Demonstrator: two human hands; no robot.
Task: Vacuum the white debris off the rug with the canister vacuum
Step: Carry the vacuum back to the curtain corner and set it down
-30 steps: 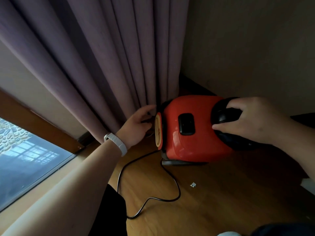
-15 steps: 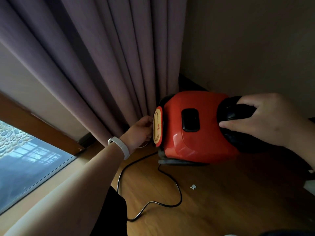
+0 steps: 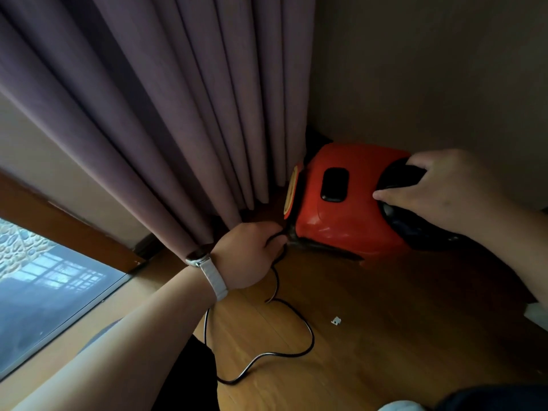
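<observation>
Room corner: wooden plank floor [image 3: 385, 336] meets a beige wall [image 3: 430, 69], with mauve pleated curtains [image 3: 178, 114] hanging to the left and a low window pane [image 3: 44, 307] beyond them.
Vacuum: the red plastic canister vacuum [image 3: 341, 221] sits on the floor in that corner, its yellow-faced end [image 3: 292, 191] toward the curtains and its black rounded handle [image 3: 403, 176] toward the person's right.
Long axis: runs left to right across the view, roughly along the wall.
Right hand: the right hand [image 3: 439, 188] lies over the handle, fingers [image 3: 397, 193] curled round it in a firm hold.
Left hand: the left hand [image 3: 249, 250], with a white-strapped watch [image 3: 207, 268] on its wrist, is at the lower corner of the yellow-faced end; its fingers [image 3: 274, 237] are closed round the thin black power cord [image 3: 308, 336] just where it leaves the body.
Cord: loops loosely over the floor toward the person.
Key relation: the canister's body lies between the two hands, the right on the carrying end, the left touching the cord outlet, so a pull on the cord would run away from the curtains along the long axis.
Debris: one small white scrap [image 3: 336, 320] lies on bare floor near the cord loop; no rug is in view.
Stage: seemingly set-up only, with no cleaning begun.
</observation>
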